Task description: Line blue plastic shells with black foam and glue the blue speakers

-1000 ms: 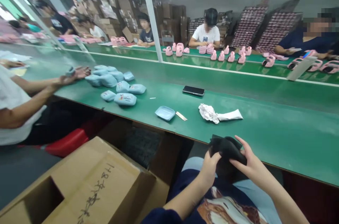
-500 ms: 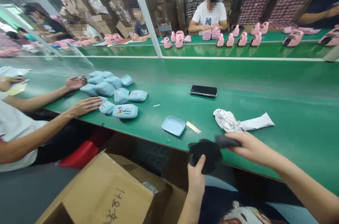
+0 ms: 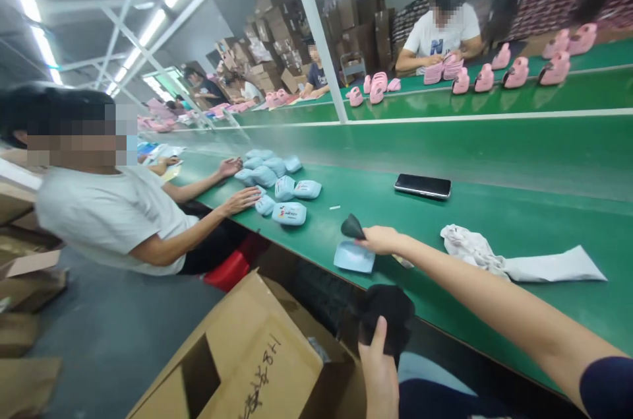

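The black bundle (image 3: 386, 317) lay in the left hand (image 3: 380, 356), just off the near edge of the green table (image 3: 494, 221). The black piece (image 3: 353, 226) stuck out from the right hand (image 3: 383, 239), pointing away to the left over the table. In view it sat at the far side of the shallow blue tray (image 3: 355, 257); whether it touched the tray could not be told.

The carton (image 3: 262, 353) stood below the table, to the left of the left hand, with handwriting on a flap. A small greyish item (image 3: 319, 348) showed inside its opening, too little of it to name.

The left hand was closed on the bundle, its thumb laid across the near side; the bundle was blurred and hid most of the fingers. The right hand was closed too, pinching the black piece at one end, its arm stretched across the table.

A pale strip (image 3: 403, 261) showed partly behind the right forearm. A phone (image 3: 422, 186) lay farther back, and a crumpled white cloth (image 3: 469, 246) beside a white packet (image 3: 556, 265) lay to the right. Blue cases (image 3: 289, 214) lay by a co-worker's hands (image 3: 242, 201).
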### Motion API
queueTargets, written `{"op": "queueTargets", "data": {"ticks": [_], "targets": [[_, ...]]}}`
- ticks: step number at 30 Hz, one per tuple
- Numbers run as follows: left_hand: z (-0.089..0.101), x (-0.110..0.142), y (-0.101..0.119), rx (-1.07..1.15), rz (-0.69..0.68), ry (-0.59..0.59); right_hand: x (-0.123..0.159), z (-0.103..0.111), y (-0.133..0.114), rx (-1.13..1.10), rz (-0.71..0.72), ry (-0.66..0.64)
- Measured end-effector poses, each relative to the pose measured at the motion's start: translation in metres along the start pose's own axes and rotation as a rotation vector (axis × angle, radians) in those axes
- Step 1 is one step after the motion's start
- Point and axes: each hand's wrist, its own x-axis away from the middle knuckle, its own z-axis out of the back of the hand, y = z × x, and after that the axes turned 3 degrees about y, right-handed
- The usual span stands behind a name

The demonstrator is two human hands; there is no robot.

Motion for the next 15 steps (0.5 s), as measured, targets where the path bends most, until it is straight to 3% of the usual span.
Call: {"op": "queueTargets", "data": {"ticks": [3, 5, 7, 9, 11, 15], "targets": [[-0.007, -0.005, 0.006, -0.044, -0.056, 0.033, 0.010, 0.001, -0.009, -0.011, 0.043, -0.057], [-0.011, -0.008, 0.009, -0.137, -0.114, 0.034, 0.023, 0.006, -0.006, -0.074, 0.053, -0.016], [-0.015, -0.007, 0.005, -0.238, -0.147, -0.037, 0.048, 0.014, 0.014, -0.184, 0.040, 0.083], [-0.022, -0.003, -0.009, -0.317, -0.117, -0.153, 0.092, 0.020, 0.051, -0.328, -0.013, 0.210], [-0.033, 0.007, -0.032, -0.373, -0.036, -0.263, 0.152, 0.019, 0.097, -0.481, -0.127, 0.340], [-0.065, 0.036, -0.083, -0.480, 0.119, -0.562, 0.282, -0.002, 0.167, -0.690, -0.506, 0.609]]}}
